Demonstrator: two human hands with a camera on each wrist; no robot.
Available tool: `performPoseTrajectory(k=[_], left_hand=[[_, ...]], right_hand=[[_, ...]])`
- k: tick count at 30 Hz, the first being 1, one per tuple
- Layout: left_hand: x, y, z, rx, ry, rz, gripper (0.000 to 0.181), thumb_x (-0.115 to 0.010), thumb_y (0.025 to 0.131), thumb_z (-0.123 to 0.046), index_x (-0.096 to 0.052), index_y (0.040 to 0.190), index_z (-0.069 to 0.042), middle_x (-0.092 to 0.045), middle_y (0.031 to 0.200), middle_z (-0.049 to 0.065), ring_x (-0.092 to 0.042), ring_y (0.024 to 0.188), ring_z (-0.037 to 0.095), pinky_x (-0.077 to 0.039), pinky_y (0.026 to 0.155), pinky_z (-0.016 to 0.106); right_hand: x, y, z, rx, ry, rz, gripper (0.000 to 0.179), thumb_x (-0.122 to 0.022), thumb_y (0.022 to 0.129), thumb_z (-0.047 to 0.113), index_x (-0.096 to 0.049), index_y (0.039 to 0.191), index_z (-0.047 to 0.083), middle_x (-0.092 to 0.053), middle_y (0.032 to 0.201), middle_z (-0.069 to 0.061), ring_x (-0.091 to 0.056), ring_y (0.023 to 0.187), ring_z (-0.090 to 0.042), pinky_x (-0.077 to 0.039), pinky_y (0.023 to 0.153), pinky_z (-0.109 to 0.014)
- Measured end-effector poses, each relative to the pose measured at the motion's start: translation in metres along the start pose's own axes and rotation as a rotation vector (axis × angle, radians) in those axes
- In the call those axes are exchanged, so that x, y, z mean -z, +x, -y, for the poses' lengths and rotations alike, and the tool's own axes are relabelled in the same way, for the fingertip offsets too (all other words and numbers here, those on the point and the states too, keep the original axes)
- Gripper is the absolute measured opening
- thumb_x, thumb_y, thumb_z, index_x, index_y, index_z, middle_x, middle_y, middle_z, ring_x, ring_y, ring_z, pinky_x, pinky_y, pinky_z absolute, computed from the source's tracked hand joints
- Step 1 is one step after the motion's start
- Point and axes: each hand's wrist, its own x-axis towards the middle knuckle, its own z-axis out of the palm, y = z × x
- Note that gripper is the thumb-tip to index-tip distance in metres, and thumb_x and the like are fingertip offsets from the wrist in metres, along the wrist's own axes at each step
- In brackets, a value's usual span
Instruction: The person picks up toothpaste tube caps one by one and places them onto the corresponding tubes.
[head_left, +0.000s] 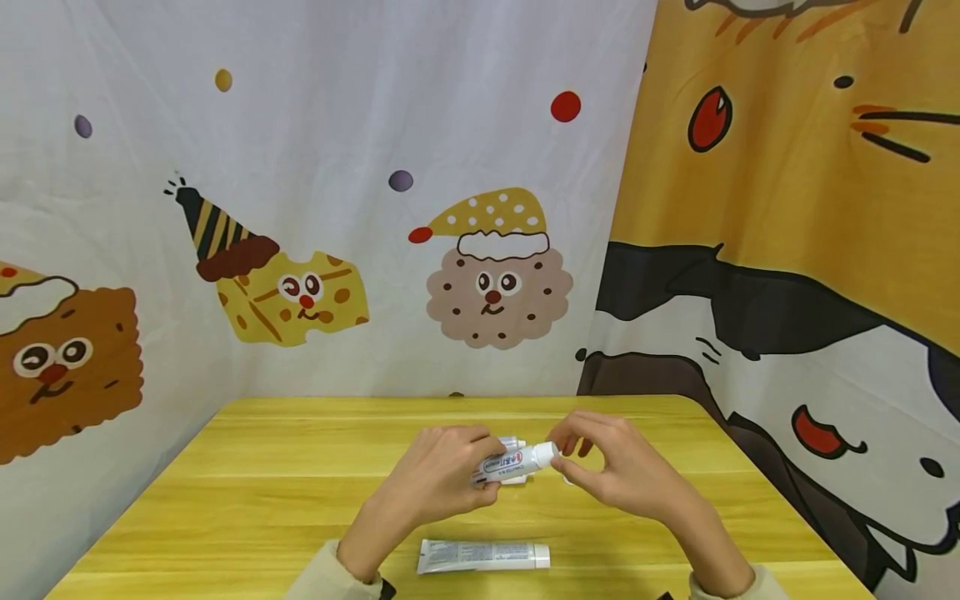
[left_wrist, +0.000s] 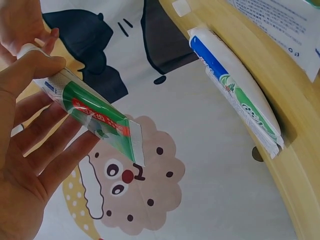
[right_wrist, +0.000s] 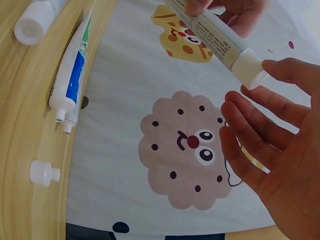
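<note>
Fingers [left_wrist: 65, 150] of the left hand [head_left: 444, 468] grasp a white tube [head_left: 510, 465], thumb laid along one side and the other fingers behind it. I find this tube right of centre in the lower half of the head frame, held tilted above the table, its capped end toward the right. From the left wrist I note a green panel with a red band, the flat end pointing toward the lower right.

Its white cap [right_wrist: 248, 69] sits on the tube. Thumb and forefinger tips of the right hand [head_left: 626, 467] are at the cap's end, one on either side; I cannot tell whether they grip it. The remaining fingers are spread and hold nothing.

Just behind the left hand lies tubing with blue and green print [right_wrist: 72, 75]; two bare nozzles show at its lower end in my right wrist view, and I cannot tell how many tubes lie there. A small loose white piece [right_wrist: 41, 173] is at lower left of that view. At bottom centre of the head frame, a capped tube [head_left: 480, 556] lies flat on the wooden table [head_left: 262, 483]. Behind, I record a white curtain [head_left: 322, 125] with cartoon figures and, at right, a yellow cat print [head_left: 787, 192].
</note>
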Motion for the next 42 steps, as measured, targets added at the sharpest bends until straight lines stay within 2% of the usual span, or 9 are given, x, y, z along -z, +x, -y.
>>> performPoseTrajectory(k=[6,14,20,24,28,33,38,42], left_hand=[[-0.0012,0.0000,0.0002,-0.006,-0.004,-0.004,0.027,-0.083,0.081,-0.033,-0.077,0.105,-0.022,-0.073,0.094,-0.011,-0.058,0.068,-0.001,-0.045,0.056,0.013],[-0.0017,-0.0008,0.0004,-0.009,-0.006,-0.013,0.027,-0.084,0.080,-0.033,-0.078,0.104,-0.022,-0.073,0.094,-0.011,-0.056,0.067,-0.002,-0.044,0.056,0.013],[-0.0016,-0.0013,0.0004,-0.003,-0.006,-0.009,0.027,-0.083,0.080,-0.033,-0.078,0.104,-0.022,-0.074,0.094,-0.011,-0.057,0.067,-0.002,-0.045,0.056,0.013],[-0.0012,-0.0013,0.0003,0.002,-0.007,0.000,0.026,-0.083,0.080,-0.033,-0.077,0.103,-0.022,-0.074,0.094,-0.011,-0.057,0.067,-0.001,-0.045,0.055,0.013],[-0.0007,-0.0013,0.0001,0.007,-0.006,0.010,0.026,-0.082,0.081,-0.033,-0.077,0.104,-0.022,-0.073,0.094,-0.011,-0.057,0.067,-0.001,-0.044,0.055,0.014],[-0.0009,-0.0011,0.0000,0.002,-0.001,0.003,0.028,-0.083,0.080,-0.034,-0.078,0.105,-0.022,-0.074,0.095,-0.010,-0.059,0.068,0.000,-0.045,0.055,0.014],[-0.0021,-0.0008,0.0001,-0.005,-0.006,-0.006,0.028,-0.084,0.080,-0.033,-0.078,0.104,-0.022,-0.074,0.094,-0.010,-0.058,0.067,0.000,-0.044,0.054,0.013],[-0.0027,-0.0003,-0.0001,-0.008,-0.006,-0.010,0.028,-0.084,0.080,-0.033,-0.078,0.104,-0.022,-0.073,0.092,-0.010,-0.057,0.067,-0.001,-0.044,0.054,0.014]], right_hand=[[0.0008,0.0005,0.0004,-0.042,0.005,0.021,0.003,-0.072,0.098,0.025,-0.070,0.095,0.027,-0.068,0.086,0.019,-0.060,0.074,0.004,-0.055,0.066,-0.022],[0.0033,0.0020,0.0022,-0.078,-0.058,0.036,0.016,-0.064,0.103,0.031,-0.072,0.089,0.028,-0.064,0.076,0.021,-0.055,0.065,0.006,-0.053,0.063,-0.019],[0.0064,0.0007,0.0025,-0.096,-0.073,0.033,0.016,-0.065,0.102,0.032,-0.072,0.088,0.028,-0.062,0.074,0.023,-0.054,0.065,0.006,-0.053,0.063,-0.019],[0.0069,-0.0009,0.0025,-0.066,-0.057,0.001,0.009,-0.074,0.095,0.024,-0.068,0.091,0.028,-0.065,0.079,0.022,-0.058,0.069,0.006,-0.053,0.063,-0.020],[0.0060,-0.0007,0.0029,0.022,-0.034,-0.039,0.028,-0.081,0.083,0.009,-0.064,0.101,0.024,-0.068,0.092,0.015,-0.063,0.077,0.001,-0.056,0.067,-0.022],[0.0030,0.0013,0.0034,0.095,-0.040,-0.021,0.044,-0.085,0.077,0.004,-0.064,0.111,0.022,-0.064,0.106,0.012,-0.063,0.089,-0.005,-0.057,0.074,-0.022],[0.0000,0.0011,0.0027,0.085,-0.046,0.004,0.042,-0.086,0.077,0.002,-0.066,0.108,0.022,-0.065,0.104,0.014,-0.065,0.090,-0.007,-0.057,0.075,-0.023],[0.0001,0.0001,0.0018,0.053,-0.040,0.006,0.036,-0.085,0.081,0.005,-0.067,0.107,0.022,-0.068,0.101,0.014,-0.065,0.088,-0.006,-0.058,0.074,-0.023]])
